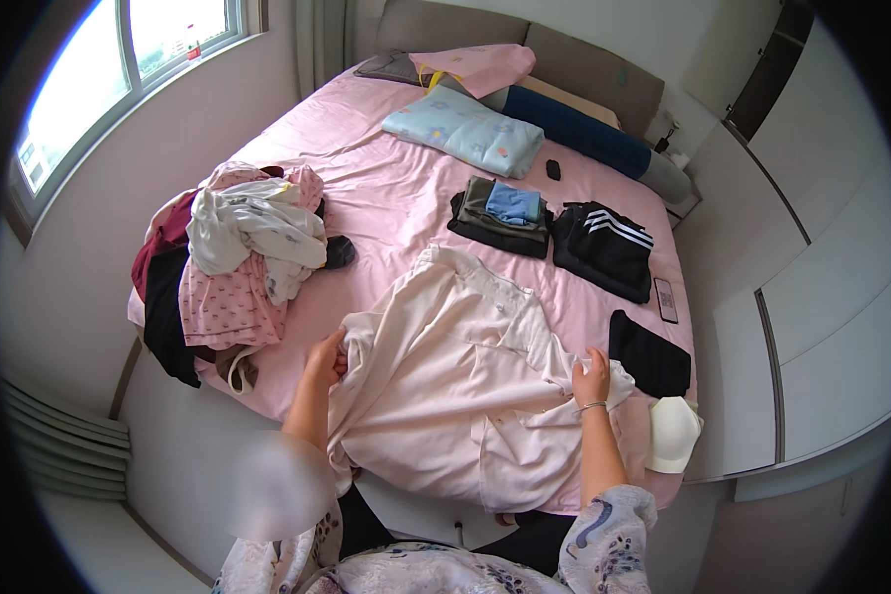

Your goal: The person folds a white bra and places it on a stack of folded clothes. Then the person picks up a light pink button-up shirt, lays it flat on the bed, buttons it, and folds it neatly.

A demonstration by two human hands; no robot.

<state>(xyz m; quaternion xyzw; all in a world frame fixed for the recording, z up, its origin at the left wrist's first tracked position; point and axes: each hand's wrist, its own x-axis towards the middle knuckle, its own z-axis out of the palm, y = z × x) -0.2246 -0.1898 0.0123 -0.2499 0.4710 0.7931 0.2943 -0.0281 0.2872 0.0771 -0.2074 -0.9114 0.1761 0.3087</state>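
A cream long-sleeved shirt (455, 366) is spread over the near edge of the bed, its collar at the far end and its lower part hanging toward me. My left hand (329, 358) is closed on the cloth at the shirt's left side. On the opposite side my right hand (591, 378), with a bracelet at the wrist, pinches the fabric near a sleeve. Folded black clothing (649, 354) lies just beyond my right hand. A pale cream cap (673, 436) sits by the bed's right corner.
A loose heap of clothes (238, 257) covers the bed's left side. Folded stacks (500, 218) and black striped clothing (604, 247) lie farther back, with a phone (666, 300) beside them. A folded light-blue quilt (465, 131) rests near the headboard. White wardrobes (812, 287) line the right.
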